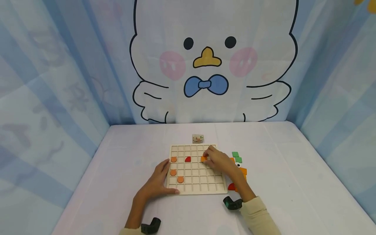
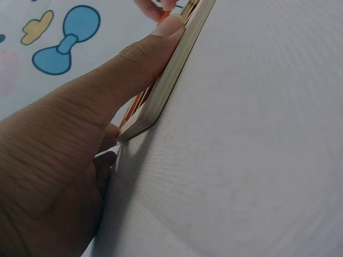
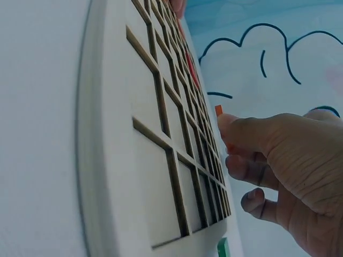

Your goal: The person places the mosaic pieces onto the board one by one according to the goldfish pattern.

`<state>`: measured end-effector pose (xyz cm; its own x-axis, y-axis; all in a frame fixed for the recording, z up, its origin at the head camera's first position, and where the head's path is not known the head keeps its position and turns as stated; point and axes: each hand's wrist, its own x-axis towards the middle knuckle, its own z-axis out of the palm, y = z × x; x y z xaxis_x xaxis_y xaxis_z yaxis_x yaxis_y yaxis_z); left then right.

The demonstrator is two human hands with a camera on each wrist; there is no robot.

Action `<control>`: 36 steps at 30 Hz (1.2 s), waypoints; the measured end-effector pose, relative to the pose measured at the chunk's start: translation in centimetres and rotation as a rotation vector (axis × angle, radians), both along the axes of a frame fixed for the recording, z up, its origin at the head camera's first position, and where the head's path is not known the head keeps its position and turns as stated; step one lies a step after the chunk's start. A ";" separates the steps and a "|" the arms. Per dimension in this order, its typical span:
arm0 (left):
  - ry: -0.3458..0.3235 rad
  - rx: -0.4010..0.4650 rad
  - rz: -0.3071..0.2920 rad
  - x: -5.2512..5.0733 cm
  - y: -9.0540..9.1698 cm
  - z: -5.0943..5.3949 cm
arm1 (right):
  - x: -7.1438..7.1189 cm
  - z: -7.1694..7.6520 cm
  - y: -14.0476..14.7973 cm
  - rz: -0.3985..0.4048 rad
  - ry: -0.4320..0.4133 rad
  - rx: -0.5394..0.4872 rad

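A wooden grid board (image 1: 202, 188) lies flat on the table. The left hand (image 1: 156, 182) holds its left side, thumb along the near edge and fingers at the left edge; in the left wrist view the thumb of this hand (image 2: 80, 118) presses the board's rim (image 2: 166, 88). Over the board's upper right cells, the right hand (image 1: 220, 160) pinches an orange piece (image 1: 203, 159); the right wrist view shows the piece (image 3: 218, 110) at the fingertips of that hand (image 3: 289, 160). Round orange pieces (image 1: 173, 172) and a red quarter-round piece (image 1: 188, 159) sit in cells.
Right of the board lie green pieces (image 1: 235, 154), orange pieces (image 1: 243, 170), a red piece (image 1: 231, 186) and a piece with an eye (image 1: 238, 165). A small patterned card (image 1: 197, 138) is behind the board. Black devices (image 1: 151, 226) are on both wrists.
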<state>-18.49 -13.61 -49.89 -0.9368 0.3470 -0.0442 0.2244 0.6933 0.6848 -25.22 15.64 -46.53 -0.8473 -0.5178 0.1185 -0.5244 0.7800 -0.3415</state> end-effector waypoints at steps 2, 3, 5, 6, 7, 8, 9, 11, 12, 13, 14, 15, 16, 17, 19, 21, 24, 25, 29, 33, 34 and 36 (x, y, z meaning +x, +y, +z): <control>-0.004 -0.006 0.001 0.0 0.0 -0.1 | 0.1 0.0 -0.5 0.018 -0.009 -0.004; -0.008 -0.006 0.001 -0.1 -0.1 -0.1 | 0.2 0.1 -0.8 0.028 -0.011 -0.005; -0.009 -0.008 0.002 -0.1 -0.1 -0.2 | 0.2 0.1 -1.2 0.052 0.001 -0.003; -0.013 -0.009 0.001 -0.1 -0.1 -0.2 | 0.2 0.1 -1.5 0.064 0.004 -0.005; -0.009 -0.009 -0.003 -0.1 -0.1 -0.2 | 0.3 0.2 -1.7 0.072 -0.001 -0.007; -0.007 -0.009 -0.006 -0.1 -0.1 -0.2 | 0.3 0.3 -2.0 0.075 -0.009 -0.011; -0.003 -0.008 -0.008 -0.1 -0.1 -0.2 | 0.4 0.3 -2.2 0.080 -0.015 -0.012; 0.001 -0.007 -0.012 -0.1 -0.1 -0.3 | 0.5 0.4 -2.7 0.080 -0.036 -0.012; 0.004 -0.008 -0.013 -0.1 -0.1 -0.3 | 0.5 0.4 -3.0 0.080 -0.047 -0.013; 0.006 -0.009 -0.014 -0.1 -0.1 -0.3 | 0.6 0.5 -3.2 0.080 -0.058 -0.014; 0.005 -0.009 -0.015 -0.1 -0.1 -0.3 | 0.7 0.5 -3.4 0.082 -0.061 -0.013; 0.005 -0.011 -0.016 -0.1 -0.1 -0.3 | 0.7 0.5 -3.6 0.088 -0.059 -0.010; 0.004 -0.012 -0.018 -0.1 -0.1 -0.3 | 0.7 0.5 -3.7 0.095 -0.058 -0.012; 0.005 -0.008 -0.018 -0.1 -0.2 -0.4 | 0.7 0.6 -3.9 0.105 -0.052 -0.011; 0.000 -0.004 -0.019 -0.1 -0.2 -0.3 | 0.7 0.5 -4.1 0.117 -0.036 -0.009; -0.004 0.001 -0.020 -0.1 -0.2 -0.3 | 0.6 0.3 -4.3 0.124 -0.023 -0.007; -0.006 0.008 -0.020 -0.1 -0.2 -0.2 | 0.4 0.0 -4.6 0.132 -0.016 -0.008; -0.004 0.006 -0.021 -0.1 -0.2 -0.2 | 0.4 -0.1 -4.7 0.137 -0.014 -0.010; 0.001 0.013 -0.026 0.0 -0.2 -0.1 | 0.3 -0.5 -5.0 0.145 -0.009 -0.004; 0.005 0.014 -0.033 0.1 -0.1 -0.1 | 0.3 -0.7 -5.3 0.140 -0.008 -0.005; 0.003 0.012 -0.033 0.1 -0.2 0.0 | 0.3 -0.7 -5.3 0.139 -0.007 -0.007; -0.001 0.009 -0.028 0.1 -0.2 0.0 | 0.3 -0.8 -5.5 0.137 -0.005 -0.006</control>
